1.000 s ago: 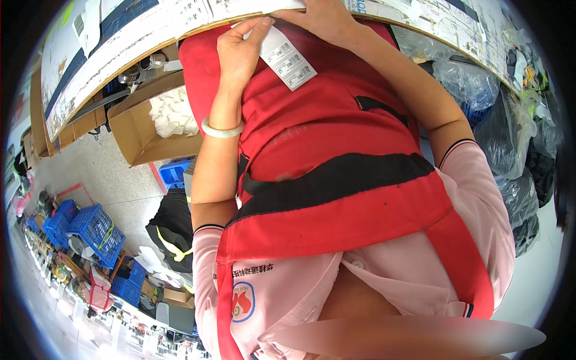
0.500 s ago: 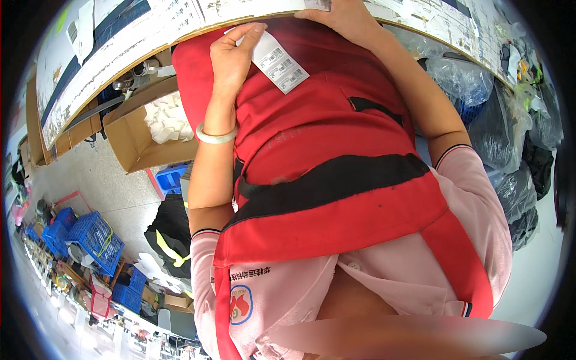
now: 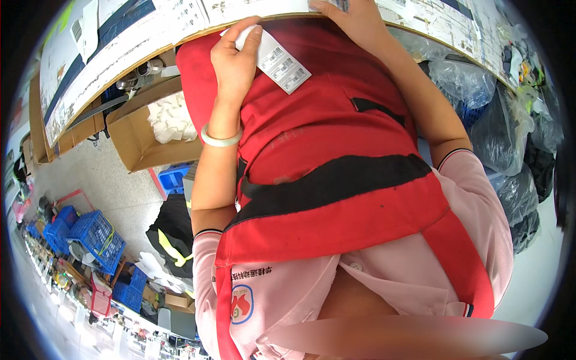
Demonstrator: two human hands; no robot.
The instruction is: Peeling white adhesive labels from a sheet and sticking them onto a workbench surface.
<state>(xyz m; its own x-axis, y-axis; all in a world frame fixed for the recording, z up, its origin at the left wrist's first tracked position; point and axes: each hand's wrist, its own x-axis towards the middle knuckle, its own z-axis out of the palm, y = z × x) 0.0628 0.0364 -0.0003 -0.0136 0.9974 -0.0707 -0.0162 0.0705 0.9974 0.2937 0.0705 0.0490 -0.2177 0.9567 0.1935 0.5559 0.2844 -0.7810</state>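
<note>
Labels (image 3: 277, 60), a short strip of white printed paper tags, are pinched between the thumb and the curled fingers of the left hand (image 3: 233, 63); the strip hangs against the top of the red apron (image 3: 336, 162), just below the edge of the table (image 3: 150, 36). The right hand (image 3: 348, 18) is laid on the table edge above the apron; only part of it is seen, so whether its fingers are spread or closed on anything cannot be told

Progress, as judged from this view: the strip has been picked up and is held clear of the table, but it is not yet applied or set down anywhere. Where it is to go is not shown

Materials and shapes:
- Strip: thin, flat, rectangular, slightly bent, printed with dark bars and fine text
- Apron: smooth red fabric with a broad black band across the middle, worn over a pink shirt
- Bangle (image 3: 221, 138): pale, smooth ring worn on the left wrist
- Table: wooden edge, its top covered with printed sheets
- Cardboard box (image 3: 141, 138): open, brown, left of the apron under the table, filled with crumpled white material
- Plastic bags (image 3: 480, 102): clear and dark film, bulging, right of the apron
- Blue crates (image 3: 96, 237): latticed plastic, on the floor to the lower left of the apron
</note>
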